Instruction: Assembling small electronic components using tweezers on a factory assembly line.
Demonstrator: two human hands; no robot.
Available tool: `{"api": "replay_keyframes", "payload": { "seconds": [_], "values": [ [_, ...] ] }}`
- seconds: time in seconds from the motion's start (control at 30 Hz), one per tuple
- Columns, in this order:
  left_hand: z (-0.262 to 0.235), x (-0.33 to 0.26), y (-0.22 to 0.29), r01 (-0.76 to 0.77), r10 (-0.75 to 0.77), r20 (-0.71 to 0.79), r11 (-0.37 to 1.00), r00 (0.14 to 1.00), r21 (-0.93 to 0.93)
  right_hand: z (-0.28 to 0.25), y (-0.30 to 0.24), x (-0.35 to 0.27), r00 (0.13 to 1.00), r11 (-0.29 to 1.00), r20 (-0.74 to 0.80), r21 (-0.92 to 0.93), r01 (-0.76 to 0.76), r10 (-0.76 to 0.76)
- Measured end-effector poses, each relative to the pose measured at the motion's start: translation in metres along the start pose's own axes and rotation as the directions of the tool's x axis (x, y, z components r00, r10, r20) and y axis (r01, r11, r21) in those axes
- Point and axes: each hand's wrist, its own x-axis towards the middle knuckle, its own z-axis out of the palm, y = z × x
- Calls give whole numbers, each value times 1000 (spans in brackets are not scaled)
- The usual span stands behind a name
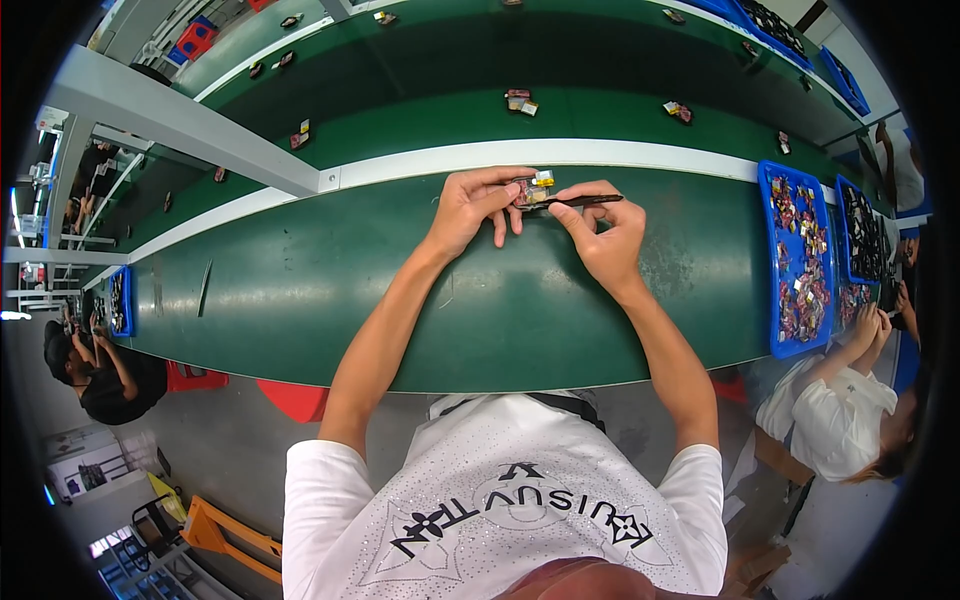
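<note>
My left hand (464, 212) holds a small electronic assembly (530, 194) near the far edge of the green table. Red and clear parts show on it, with a yellow-and-white block on its upper side. In my right hand (612, 242) is a dark, slim tool that looks like tweezers (592, 200), pinched between thumb and fingers. Its tip reaches to the lower right side of the assembly. Fingers cover part of the assembly, so its finer details are too small to tell.
Beyond a white rail (560, 152), a green conveyor belt (420, 118) carries several similar small assemblies (520, 102). A blue tray (774, 250) of small colourful parts stands at the right, beside a tray of black pieces (862, 235). A thin strip (205, 288) lies left. Co-workers sit at both sides.
</note>
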Motion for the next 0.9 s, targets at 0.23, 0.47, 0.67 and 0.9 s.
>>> {"api": "replay_keyframes", "payload": {
  "seconds": [0.23,0.47,0.67,0.9],
  "values": [
    [3,1,0,-5,5,-14,1000,1000,7,0,-3,1,998,995,-3,-76,68,-68],
    [1,3,1,54,-54,17,998,998,-14,0,-8,3,949,933,60,-173,315,-309],
    [4,1,-1,16,-18,27,996,999,88,1,-3,5,889,866,93,-199,458,-449],
    [14,0,-8,-25,36,-79,990,996,138,-1,-3,5,892,854,119,-258,452,-436]
  ]
}}
